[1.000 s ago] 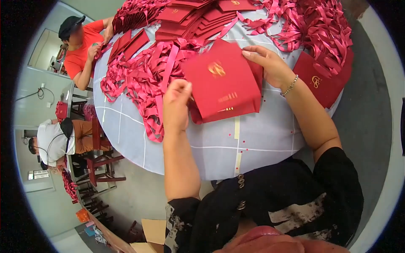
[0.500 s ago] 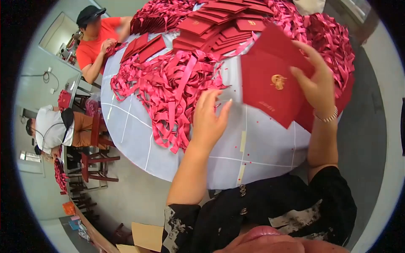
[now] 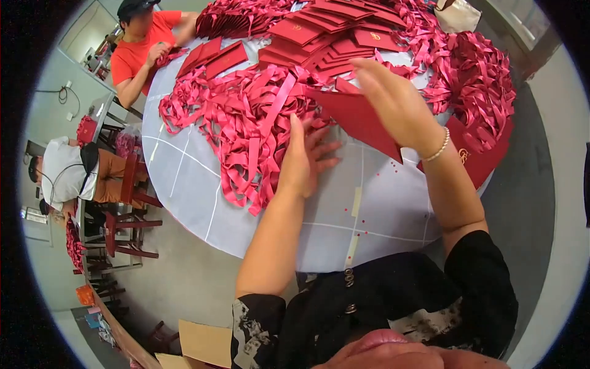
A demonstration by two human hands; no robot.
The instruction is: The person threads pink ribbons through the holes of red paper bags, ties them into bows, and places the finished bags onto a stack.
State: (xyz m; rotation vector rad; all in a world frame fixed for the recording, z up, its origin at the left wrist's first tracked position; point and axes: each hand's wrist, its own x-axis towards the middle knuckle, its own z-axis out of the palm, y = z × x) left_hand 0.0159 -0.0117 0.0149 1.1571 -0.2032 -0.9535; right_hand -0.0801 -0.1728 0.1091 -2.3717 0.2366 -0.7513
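Observation:
A red folder [image 3: 362, 120] stands tilted over the middle of the round table [image 3: 332, 237]. My right hand [image 3: 399, 107] is behind and above it, fingers stretched out against its upper right side. Left of the folder, my left hand [image 3: 302, 157] is held upright with fingers spread, near its lower left side and beside a heap of pink-red ribbons [image 3: 246, 135]. Another red folder with a gold emblem [image 3: 476, 163] lies at the table's right edge, partly under ribbons.
Stacked red folders [image 3: 326, 37] cover the far side of the table. More ribbons [image 3: 482, 86] are heaped at the right. A person in an orange shirt [image 3: 135, 55] sits at the far left. Beyond are a person in white [image 3: 67, 172], stools [image 3: 129, 234] and a cardboard box [image 3: 206, 344].
The folder in front has moved left and tipped on edge, with my right hand following it left. My left hand has turned upright. The other folder now lies apart at the right.

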